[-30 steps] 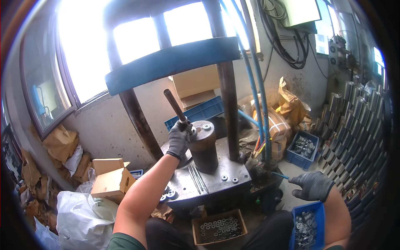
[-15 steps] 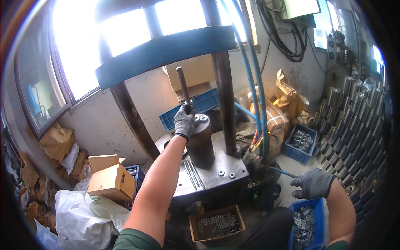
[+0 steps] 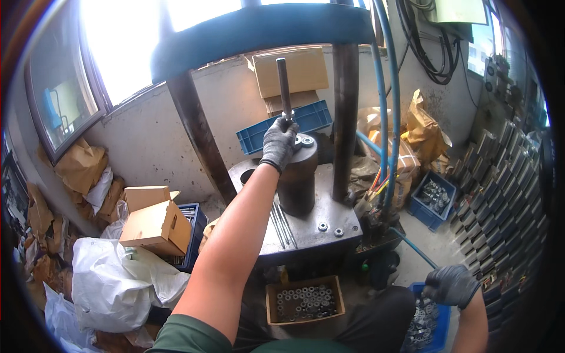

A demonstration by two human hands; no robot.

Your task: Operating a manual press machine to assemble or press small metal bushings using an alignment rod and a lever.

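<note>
Worker at press: gloved left hand [image 3: 280,141], fingers [image 3: 275,132] wrapped tight round upright steel rod [image 3: 283,88], w/ dark cylinder die [image 3: 298,182] just below fingers. Right hand [image 3: 450,285], gloved, fingers curled shut over blue bin of parts [image 3: 428,325]; grip contents can't be told.

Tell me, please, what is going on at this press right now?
A person in grey gloves sits at a blue-framed press. The left hand grips a metal rod standing upright on the dark cylinder. The right hand is down at a blue bin of metal parts. A cardboard box of rings sits below.
</note>
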